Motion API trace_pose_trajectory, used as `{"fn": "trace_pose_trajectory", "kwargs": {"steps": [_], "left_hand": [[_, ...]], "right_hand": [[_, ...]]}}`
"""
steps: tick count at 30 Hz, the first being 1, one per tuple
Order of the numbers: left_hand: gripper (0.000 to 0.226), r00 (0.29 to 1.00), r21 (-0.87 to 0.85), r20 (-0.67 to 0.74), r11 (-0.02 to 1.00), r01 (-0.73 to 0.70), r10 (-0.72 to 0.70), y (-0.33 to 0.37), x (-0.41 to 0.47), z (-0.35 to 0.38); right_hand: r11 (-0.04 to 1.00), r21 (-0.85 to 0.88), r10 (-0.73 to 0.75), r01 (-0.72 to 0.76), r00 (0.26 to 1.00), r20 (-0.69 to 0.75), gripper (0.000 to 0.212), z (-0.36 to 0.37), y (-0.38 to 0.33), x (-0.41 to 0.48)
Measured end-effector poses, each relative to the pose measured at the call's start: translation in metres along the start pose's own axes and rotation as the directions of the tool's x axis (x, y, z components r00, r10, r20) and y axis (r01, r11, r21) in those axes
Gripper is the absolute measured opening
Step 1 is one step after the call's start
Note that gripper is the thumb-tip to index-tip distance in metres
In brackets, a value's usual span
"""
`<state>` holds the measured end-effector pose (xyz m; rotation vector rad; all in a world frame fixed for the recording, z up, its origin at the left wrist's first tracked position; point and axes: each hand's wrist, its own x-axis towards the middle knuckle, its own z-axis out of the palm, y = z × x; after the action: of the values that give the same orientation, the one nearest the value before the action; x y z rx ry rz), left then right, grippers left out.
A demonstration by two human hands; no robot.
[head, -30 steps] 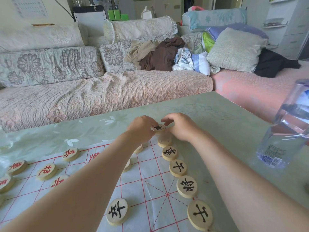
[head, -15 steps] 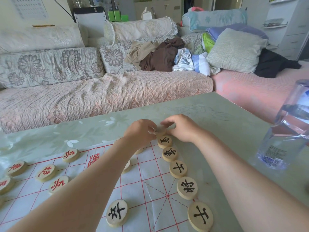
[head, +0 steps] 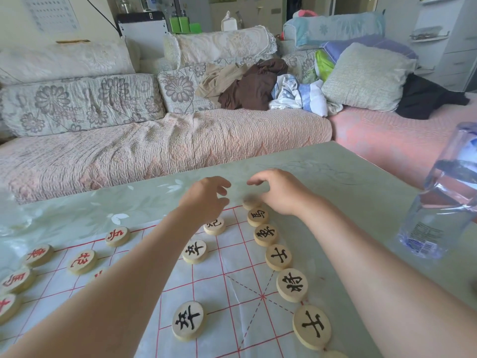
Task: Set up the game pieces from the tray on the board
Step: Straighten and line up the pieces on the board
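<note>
Head view: the left hand (head: 206,200) and right hand (head: 278,192) hover apart, loosely curled and empty, over the far edge of the board (head: 232,288). A blurred corner piece (head: 251,202) lies just below the right hand, heading the black-lettered row (head: 291,285). A clear bottle (head: 438,210) on the table (head: 348,192) holds water.
</note>
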<state>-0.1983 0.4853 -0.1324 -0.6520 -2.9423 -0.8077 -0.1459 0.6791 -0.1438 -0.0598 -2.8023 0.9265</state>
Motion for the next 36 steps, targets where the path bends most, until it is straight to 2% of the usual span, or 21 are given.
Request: {"fn": "trace_pose_trajectory", "kwargs": {"steps": [2, 8, 11, 14, 17, 20, 24, 27, 31, 36], "left_hand": [[0.030, 0.999, 0.021, -0.019, 0.999, 0.031, -0.030, -0.011, -0.007, -0.012], [0.032, 0.997, 0.102, -0.047, 0.993, 0.059, -0.054, -0.044, -0.041, -0.038], [0.031, 0.999, 0.101, -0.020, 0.994, 0.035, -0.033, -0.056, -0.064, -0.042], [0.039, 1.000, 0.085, 0.027, 0.996, 0.000, -0.002, -0.063, -0.083, -0.046], [0.051, 0.996, 0.053, 0.095, 0.999, -0.003, -0.002, -0.060, -0.098, -0.051], [0.052, 0.990, 0.034, 0.142, 0.999, -0.012, 0.007, -0.059, -0.107, -0.052], [0.052, 0.972, -0.006, 0.234, 1.000, -0.009, 0.010, -0.062, -0.111, -0.049], [0.055, 0.977, -0.009, 0.211, 1.000, 0.003, -0.001, -0.060, -0.112, -0.043], [0.047, 0.988, -0.031, 0.153, 0.999, 0.026, -0.021, -0.060, -0.113, -0.039], [0.053, 0.975, -0.073, 0.218, 0.996, 0.060, -0.043, -0.065, -0.113, -0.045]], "right_hand": [[0.999, -0.022, -0.041, 0.041, 0.999, 0.018, 0.042, 0.000, -0.017, -0.002], [0.985, -0.118, -0.096, 0.122, 0.975, 0.201, 0.045, 0.022, -0.063, -0.014], [0.965, -0.207, -0.105, 0.159, 0.963, 0.246, 0.043, 0.028, -0.078, -0.019], [0.947, -0.253, -0.122, 0.199, 0.950, 0.288, 0.046, 0.032, -0.087, -0.023], [0.938, -0.284, -0.113, 0.197, 0.951, 0.289, 0.041, 0.039, -0.088, -0.025], [0.942, -0.284, -0.098, 0.181, 0.954, 0.284, 0.035, 0.043, -0.086, -0.026], [0.946, -0.278, -0.086, 0.169, 0.955, 0.285, 0.043, 0.041, -0.087, -0.028], [0.951, -0.262, -0.091, 0.164, 0.958, 0.271, 0.051, 0.041, -0.089, -0.029], [0.959, -0.242, -0.077, 0.146, 0.959, 0.273, 0.058, 0.042, -0.093, -0.025], [0.969, -0.203, -0.078, 0.138, 0.957, 0.280, 0.055, 0.048, -0.098, -0.023]]}}
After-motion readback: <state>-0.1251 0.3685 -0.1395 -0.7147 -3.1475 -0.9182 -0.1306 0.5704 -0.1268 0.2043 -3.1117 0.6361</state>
